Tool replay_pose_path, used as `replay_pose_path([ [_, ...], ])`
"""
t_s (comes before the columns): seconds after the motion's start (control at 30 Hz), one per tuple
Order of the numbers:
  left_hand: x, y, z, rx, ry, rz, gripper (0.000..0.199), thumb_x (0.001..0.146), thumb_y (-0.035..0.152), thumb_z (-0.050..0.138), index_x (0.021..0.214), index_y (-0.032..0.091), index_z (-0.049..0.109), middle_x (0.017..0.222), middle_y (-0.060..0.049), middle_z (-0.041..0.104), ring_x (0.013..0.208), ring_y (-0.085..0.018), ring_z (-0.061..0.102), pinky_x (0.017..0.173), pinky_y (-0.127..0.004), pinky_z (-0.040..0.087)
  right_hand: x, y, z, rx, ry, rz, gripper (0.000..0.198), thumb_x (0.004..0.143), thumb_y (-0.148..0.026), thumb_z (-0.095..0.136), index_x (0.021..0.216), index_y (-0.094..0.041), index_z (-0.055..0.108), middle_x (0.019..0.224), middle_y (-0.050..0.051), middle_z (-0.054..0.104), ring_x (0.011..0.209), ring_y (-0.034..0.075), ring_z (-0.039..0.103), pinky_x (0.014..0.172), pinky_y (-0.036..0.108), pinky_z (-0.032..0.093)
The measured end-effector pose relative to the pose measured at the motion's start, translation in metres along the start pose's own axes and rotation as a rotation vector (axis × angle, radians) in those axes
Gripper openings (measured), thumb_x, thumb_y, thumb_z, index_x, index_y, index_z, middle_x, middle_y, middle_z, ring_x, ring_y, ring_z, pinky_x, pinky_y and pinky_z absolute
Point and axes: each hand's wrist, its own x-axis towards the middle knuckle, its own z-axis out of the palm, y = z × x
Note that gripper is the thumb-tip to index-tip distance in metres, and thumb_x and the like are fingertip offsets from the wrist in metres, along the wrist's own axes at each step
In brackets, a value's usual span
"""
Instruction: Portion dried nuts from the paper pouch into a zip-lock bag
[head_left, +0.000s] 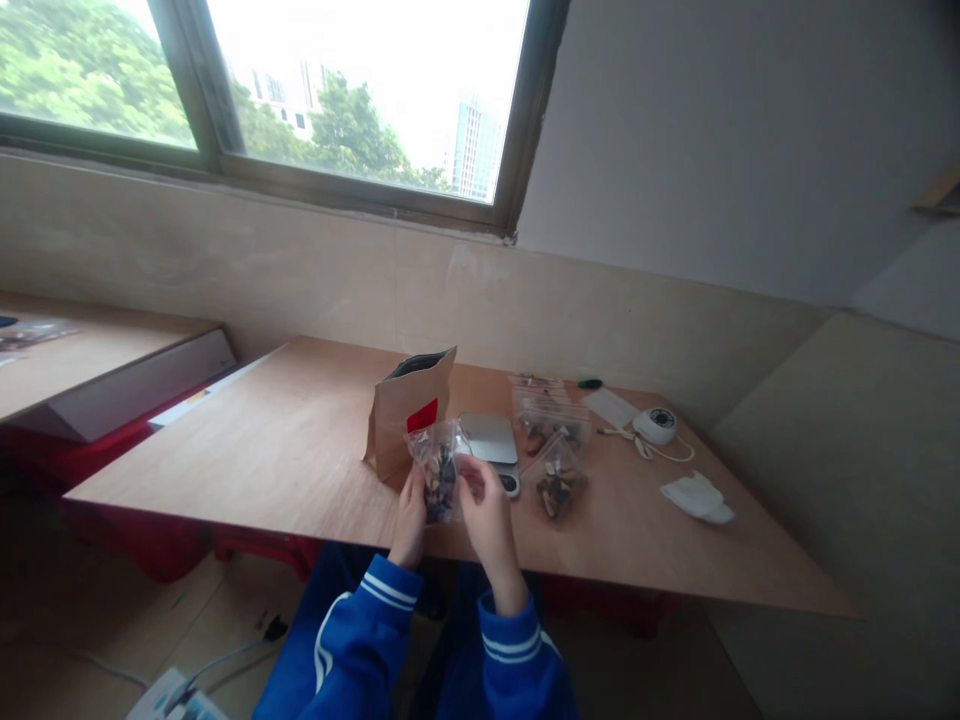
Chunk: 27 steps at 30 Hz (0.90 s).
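Note:
Between my two hands is a clear plastic bag (441,478) with dark and tan pieces inside, held upright over the table's near edge. My left hand (410,515) grips its left side. At its right side, the bent fingers of my right hand (484,500) pinch the plastic. Just behind stands an open brown paper pouch (394,420) with a red label. A small silver weighing scale (489,440) lies behind my right hand, which partly covers it. To the right, another clear bag (556,485) of similar pieces rests on the table.
More clear bags (551,415) lie beyond the scale. Farther right are a white dome camera (655,426) with its cable, a crumpled white tissue (697,497) and a green-handled tool (590,384). The wooden table (262,440) backs onto a wall under a window.

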Motion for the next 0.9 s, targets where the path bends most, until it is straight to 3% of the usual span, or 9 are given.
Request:
replay_pose_path([
  [0.13,0.015,-0.004,-0.001,0.003,0.034,0.042,0.043,0.088,0.046,0.051,0.116,0.016,0.062,0.124,-0.012,0.064,0.12,-0.025,0.056,0.105,-0.039,0.042,0.025,0.011,0.005,-0.052,-0.118,-0.045,0.028,0.082,-0.015,0.051,0.106,-0.018,0.065,0.107,0.01,0.068,0.089,0.021,0.065,0.084,0.035,0.053],
  [0.27,0.026,-0.004,-0.004,0.035,0.035,0.126,0.048,0.086,0.053,0.051,0.115,0.016,0.063,0.121,-0.012,0.065,0.118,-0.026,0.057,0.104,-0.038,0.042,0.044,0.015,0.008,-0.109,-0.166,0.01,0.028,0.079,-0.016,0.056,0.106,-0.016,0.065,0.105,0.009,0.068,0.08,0.019,0.064,0.078,0.034,0.053],
  [0.4,0.023,-0.003,-0.007,0.075,0.051,0.139,0.057,0.084,0.06,0.049,0.113,0.014,0.063,0.114,-0.013,0.068,0.111,-0.026,0.061,0.098,-0.037,0.047,0.05,0.023,0.011,-0.109,-0.229,0.084,0.031,0.078,-0.029,0.064,0.107,-0.016,0.065,0.101,0.009,0.068,0.083,0.02,0.063,0.078,0.033,0.052],
  [0.57,0.017,0.001,-0.008,0.126,0.03,0.149,0.057,0.082,0.062,0.052,0.109,0.013,0.065,0.107,-0.013,0.07,0.105,-0.026,0.064,0.092,-0.036,0.049,0.048,0.039,0.015,-0.087,-0.369,0.084,0.037,0.077,-0.035,0.068,0.109,-0.017,0.066,0.112,0.011,0.065,0.098,0.025,0.063,0.091,0.039,0.048],
  [0.73,0.018,0.0,-0.008,0.144,0.031,0.117,0.055,0.081,0.06,0.053,0.106,0.013,0.065,0.106,-0.013,0.071,0.104,-0.025,0.064,0.093,-0.036,0.049,0.05,0.033,0.015,-0.092,-0.379,0.084,0.027,0.076,-0.029,0.069,0.1,-0.017,0.07,0.099,0.009,0.071,0.093,0.026,0.065,0.086,0.039,0.05],
  [0.9,0.018,-0.002,-0.008,0.12,0.096,0.038,0.05,0.085,0.055,0.052,0.111,0.013,0.064,0.116,-0.013,0.068,0.117,-0.028,0.058,0.104,-0.039,0.041,0.059,0.014,0.016,-0.133,-0.345,0.046,0.021,0.071,-0.017,0.069,0.092,-0.017,0.072,0.091,0.008,0.073,0.084,0.024,0.067,0.08,0.038,0.052],
])
